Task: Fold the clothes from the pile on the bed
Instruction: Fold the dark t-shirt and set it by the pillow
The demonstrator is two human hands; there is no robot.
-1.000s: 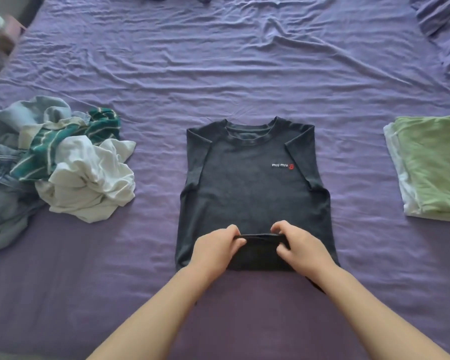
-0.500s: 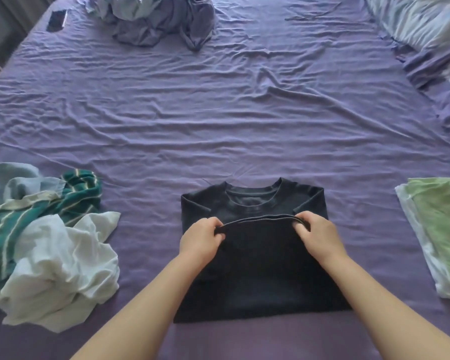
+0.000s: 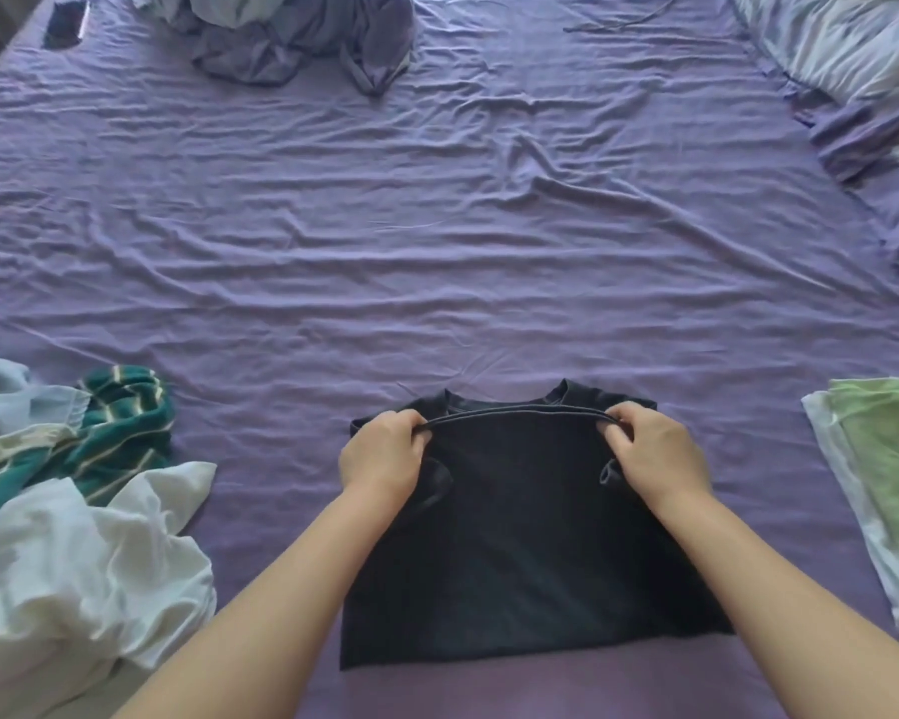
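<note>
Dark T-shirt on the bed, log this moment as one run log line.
step: folding dark T-shirt | left hand: pinches hem | right hand: pinches hem | hem at collar | unfolded pile left | folded stack right

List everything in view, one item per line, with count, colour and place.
T-shirt: one, dark grey, near centre, hem folded up to the collar.
Clothes pile: one, white, green-striped and pale blue pieces, near left.
Folded stack: one, green on white, near right.
Crumpled clothes: one heap, grey-lilac, far centre-left.
Dark flat thing: one, black, far left; too small to identify.
Bedding: one, pale striped, far right.
Bed sheet: one, purple, wrinkled, under everything.
Left hand: pinches the hem's left end.
Right hand: pinches the hem's right end.
</note>
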